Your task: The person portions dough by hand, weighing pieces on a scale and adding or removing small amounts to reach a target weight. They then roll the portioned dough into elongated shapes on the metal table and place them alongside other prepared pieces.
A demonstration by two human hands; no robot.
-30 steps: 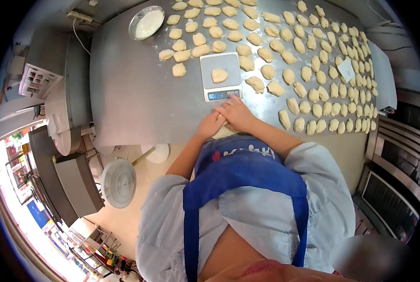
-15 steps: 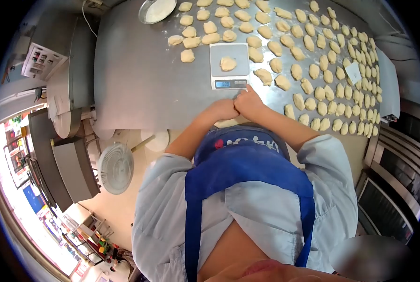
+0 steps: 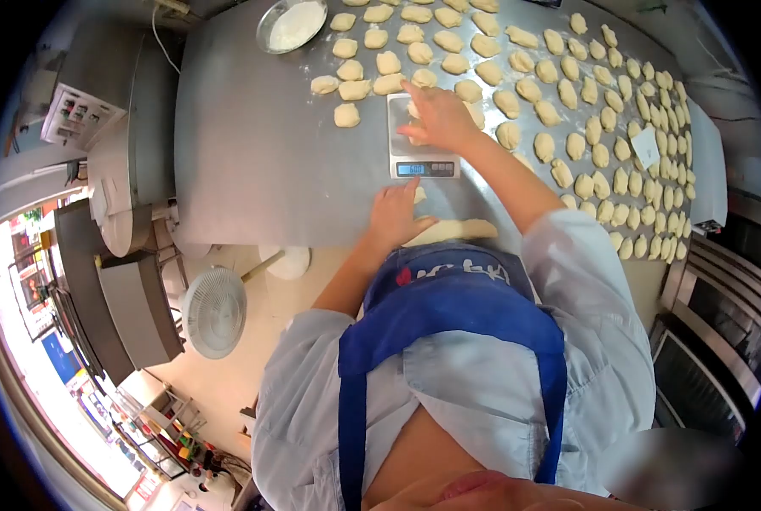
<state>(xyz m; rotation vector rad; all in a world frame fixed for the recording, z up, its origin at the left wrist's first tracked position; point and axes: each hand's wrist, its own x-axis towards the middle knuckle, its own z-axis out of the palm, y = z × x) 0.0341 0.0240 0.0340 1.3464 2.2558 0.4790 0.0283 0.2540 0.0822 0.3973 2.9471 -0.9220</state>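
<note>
Right hand point(image 3: 444, 119) at upper centre of frame, over the scale point(image 3: 400, 151); thumb and fingers spread across 1 dough piece point(image 3: 413, 110), partly hidden beneath them on the pan. Whether they press on it, cannot tell.

Left hand point(image 3: 392, 215) lower, at frame centre, just below the scale; thumb and index finger apart, a small dough bit point(image 3: 420, 195) between them. Pinching or not, cannot tell. Dough strip point(image 3: 455, 230) beside the thumb, along the table point(image 3: 252, 162) edge.

Dough rows point(image 3: 547, 114) fill upper right; flour bowl point(image 3: 264, 40) at upper left.
</note>
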